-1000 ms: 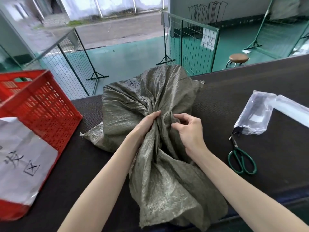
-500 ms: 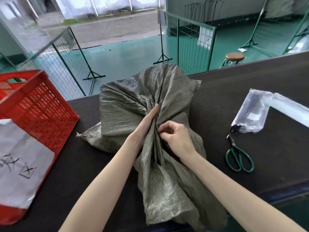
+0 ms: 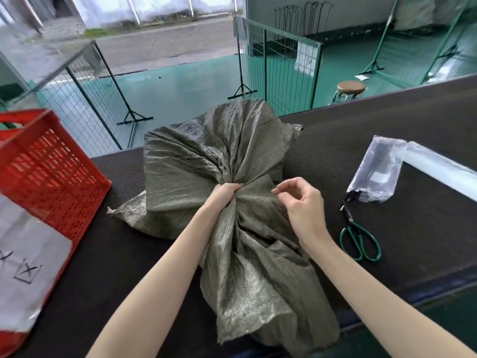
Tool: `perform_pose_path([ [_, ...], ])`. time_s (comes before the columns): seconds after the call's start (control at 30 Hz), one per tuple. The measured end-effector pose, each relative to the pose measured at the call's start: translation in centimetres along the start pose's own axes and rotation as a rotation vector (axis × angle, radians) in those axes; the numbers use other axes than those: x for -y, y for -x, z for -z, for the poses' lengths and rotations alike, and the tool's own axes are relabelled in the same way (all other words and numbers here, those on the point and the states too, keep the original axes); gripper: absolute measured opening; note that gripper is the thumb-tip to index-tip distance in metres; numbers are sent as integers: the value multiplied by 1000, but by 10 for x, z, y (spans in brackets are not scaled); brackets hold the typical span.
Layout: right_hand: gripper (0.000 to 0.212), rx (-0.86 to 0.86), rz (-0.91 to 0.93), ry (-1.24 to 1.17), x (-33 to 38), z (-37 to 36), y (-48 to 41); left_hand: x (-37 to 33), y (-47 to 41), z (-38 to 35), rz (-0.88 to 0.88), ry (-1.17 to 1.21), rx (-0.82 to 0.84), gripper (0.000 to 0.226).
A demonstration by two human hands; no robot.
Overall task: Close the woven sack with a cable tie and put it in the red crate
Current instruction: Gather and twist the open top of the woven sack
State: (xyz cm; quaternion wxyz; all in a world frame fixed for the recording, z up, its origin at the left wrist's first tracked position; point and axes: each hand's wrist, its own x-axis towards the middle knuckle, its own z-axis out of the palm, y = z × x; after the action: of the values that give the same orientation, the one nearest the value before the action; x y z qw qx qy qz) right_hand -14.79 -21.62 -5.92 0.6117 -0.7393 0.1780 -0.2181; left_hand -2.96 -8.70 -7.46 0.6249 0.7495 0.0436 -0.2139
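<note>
A grey-green woven sack (image 3: pixel 196 166) lies on the dark table (image 3: pixel 387 140), its filled part away from me and its loose open end draped over the near edge. My left hand (image 3: pixel 224 193) is clenched around the gathered neck of the sack. My right hand (image 3: pixel 302 202) hovers just right of the neck, fingers curled and apart, holding nothing. The red crate (image 3: pixel 51 174) stands at the left end of the table, a white paper label on its near side. I see no loose cable tie.
Green-handled scissors (image 3: pixel 358 236) lie on the table to the right of my right hand. Beyond them is a clear plastic bag (image 3: pixel 379 169) with dark contents. Wire mesh fences (image 3: pixel 278 65) and a round stool (image 3: pixel 351 87) stand on the green floor beyond the table.
My left hand has closed into a fist around the bunched neck. My right hand has let go of the fabric and drawn away to the right.
</note>
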Motion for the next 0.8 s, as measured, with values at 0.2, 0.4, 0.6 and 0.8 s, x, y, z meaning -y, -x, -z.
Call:
perform_pose_path([
  [0.2,55,295,-413,200,-32,12,-13,1,5,-2,-40,118,48,39],
  [0.4,13,407,-308,-81,-8,12,-11,1,6,2,-39,112,136,33],
  [0.6,18,346,-182,-223,24,-3,-12,-2,10,9,146,102,306,62],
  [0.8,20,560,-61,-8,25,-28,12,-3,20,13,194,214,491,52],
])
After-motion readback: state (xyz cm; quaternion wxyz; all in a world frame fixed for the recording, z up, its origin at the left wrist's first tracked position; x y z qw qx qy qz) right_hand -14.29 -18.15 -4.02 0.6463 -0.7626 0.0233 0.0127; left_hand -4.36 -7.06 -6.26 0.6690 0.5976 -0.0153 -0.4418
